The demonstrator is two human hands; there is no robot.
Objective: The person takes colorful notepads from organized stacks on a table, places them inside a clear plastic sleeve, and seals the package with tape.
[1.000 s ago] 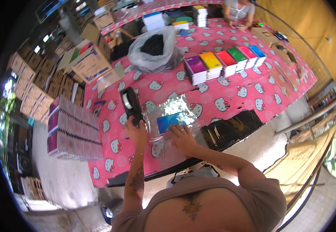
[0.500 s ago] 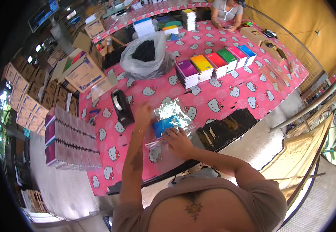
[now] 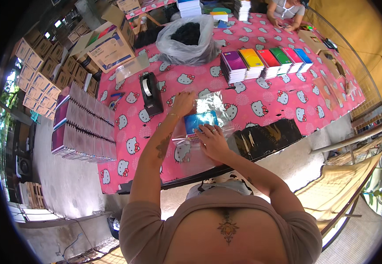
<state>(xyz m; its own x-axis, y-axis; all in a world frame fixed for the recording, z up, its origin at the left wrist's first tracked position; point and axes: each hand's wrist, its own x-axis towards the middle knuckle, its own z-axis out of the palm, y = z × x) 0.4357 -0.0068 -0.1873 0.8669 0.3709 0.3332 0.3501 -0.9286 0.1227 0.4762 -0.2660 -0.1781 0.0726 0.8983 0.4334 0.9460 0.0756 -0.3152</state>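
Observation:
A blue spiral-bound notebook [image 3: 195, 122] lies on a sheet of clear, shiny plastic film [image 3: 210, 102] on the pink table. My right hand [image 3: 213, 143] rests flat on its near edge and coil, fingers spread. At the film's far left edge, my left hand [image 3: 183, 104] has its fingers drawn together, apparently pinching the film; the fingertips are partly hidden. Left of that hand stands a black tape dispenser [image 3: 154, 94] with a roll in it. More clear film spreads from the notebook toward the table's near edge.
Colourful notebook stacks [image 3: 268, 64] stand beyond my hands, beside a plastic bag [image 3: 191, 48] with black contents. Tall notebook piles [image 3: 85, 127] rise at the left, before cartons [image 3: 41, 88]. Black torn sheeting [image 3: 270, 138] lies right. A co-worker [image 3: 286, 14] sits at the far side.
The view has shifted, so the table appears higher and farther right. My left hand has moved toward the film's far edge. The right hand stays on the notebook.

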